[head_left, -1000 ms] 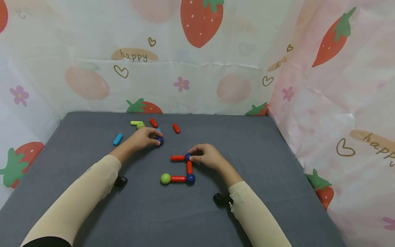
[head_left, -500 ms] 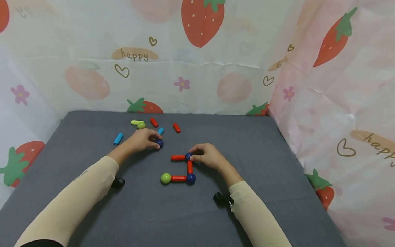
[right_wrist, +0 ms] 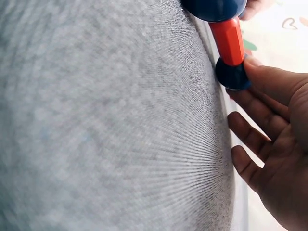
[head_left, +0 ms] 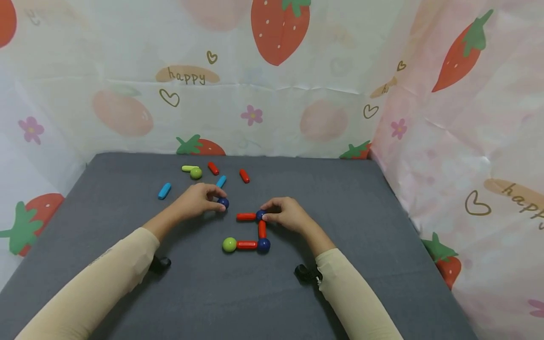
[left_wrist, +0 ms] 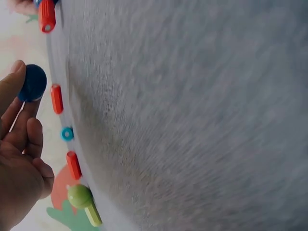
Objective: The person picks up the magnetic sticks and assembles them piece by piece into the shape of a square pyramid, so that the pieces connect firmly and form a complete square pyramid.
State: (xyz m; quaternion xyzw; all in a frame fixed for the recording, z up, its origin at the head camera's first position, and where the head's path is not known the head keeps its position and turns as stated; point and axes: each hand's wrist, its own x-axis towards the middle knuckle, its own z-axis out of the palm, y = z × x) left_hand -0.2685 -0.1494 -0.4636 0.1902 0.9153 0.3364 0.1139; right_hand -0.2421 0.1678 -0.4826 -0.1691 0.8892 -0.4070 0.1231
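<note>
On the grey mat [head_left: 361, 226] lies a chain of magnetic pieces: a green ball [head_left: 229, 244], a red stick [head_left: 247, 244], a blue ball [head_left: 263, 244], an upright red stick [head_left: 261, 229], a corner blue ball [head_left: 259, 216] and a top red stick [head_left: 246, 216]. My right hand [head_left: 265, 213] pinches the corner blue ball [right_wrist: 232, 74]. My left hand [head_left: 217, 200] holds a loose blue ball [head_left: 223, 203] between thumb and fingers, just left of the top red stick. The left wrist view shows that ball [left_wrist: 32, 83] at my fingertips.
Loose pieces lie at the back of the mat: a blue stick [head_left: 164, 191], a yellow-green stick [head_left: 189, 168] with a green ball [head_left: 196, 173], a red stick [head_left: 213, 168], another blue stick [head_left: 221, 181] and a red stick [head_left: 244, 176]. Strawberry-print sheets wall in the mat.
My left hand has carried the loose blue ball nearer and to the right, toward the top red stick. The right hand and the chain have stayed put.
</note>
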